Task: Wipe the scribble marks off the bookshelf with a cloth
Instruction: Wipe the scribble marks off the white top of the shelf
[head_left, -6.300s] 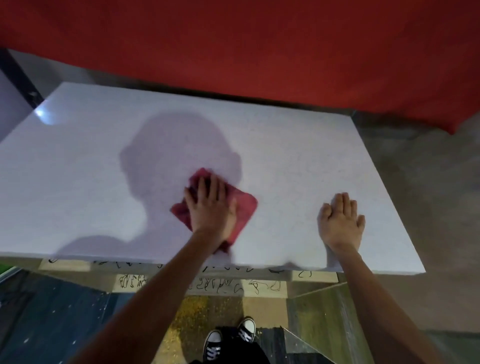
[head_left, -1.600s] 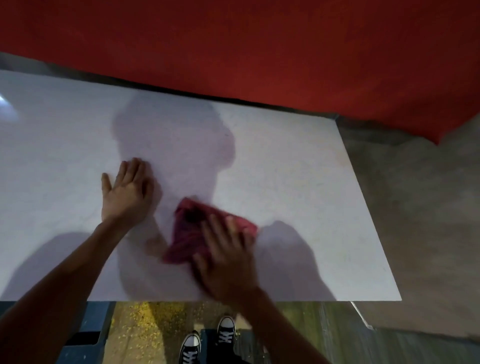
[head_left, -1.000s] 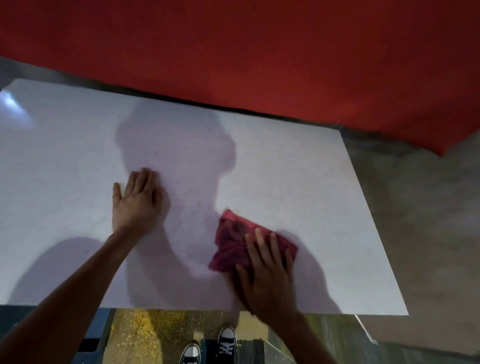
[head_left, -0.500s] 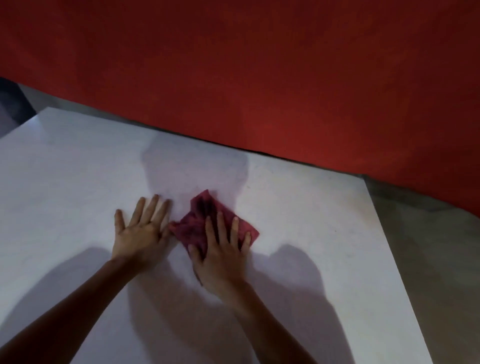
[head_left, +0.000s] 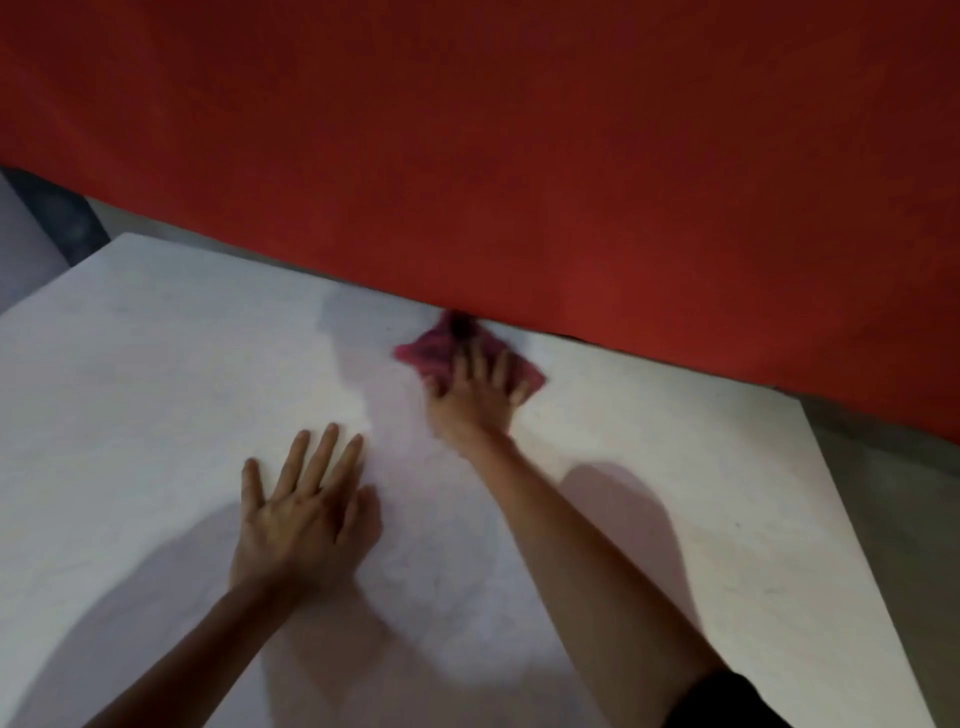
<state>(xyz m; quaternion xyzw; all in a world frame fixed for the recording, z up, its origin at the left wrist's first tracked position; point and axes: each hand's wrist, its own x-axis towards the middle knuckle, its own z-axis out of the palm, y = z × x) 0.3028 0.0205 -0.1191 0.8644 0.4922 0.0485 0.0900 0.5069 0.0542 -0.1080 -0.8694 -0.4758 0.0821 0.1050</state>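
Cloth (head_left: 441, 347) lies under the flat fingers (head_left: 477, 364) of my right hand (head_left: 470, 397), just beside the red backdrop (head_left: 519, 156); I should press evenly, left hand (head_left: 298, 514) splayed.

Bookshelf top (head_left: 675, 545): flat white slab, fills the near half of view. Far edge is blocked along its whole length by red fabric (head_left: 519, 156) hanging down to it, so no pass beyond that line. Cloth (head_left: 441, 345) at far centre, its far tip meeting the fabric; right hand (head_left: 475, 397) flat on it. Right forearm (head_left: 597, 561) runs diagonally from near right to far centre and splits the top. Left hand (head_left: 304, 514) flat on the slab, near centre-left, well apart from the cloth. Bare lanes: wide stretch left of the left hand; gap between the hands; wedge right of the forearm. Past the right edge, grey floor (head_left: 914, 545).
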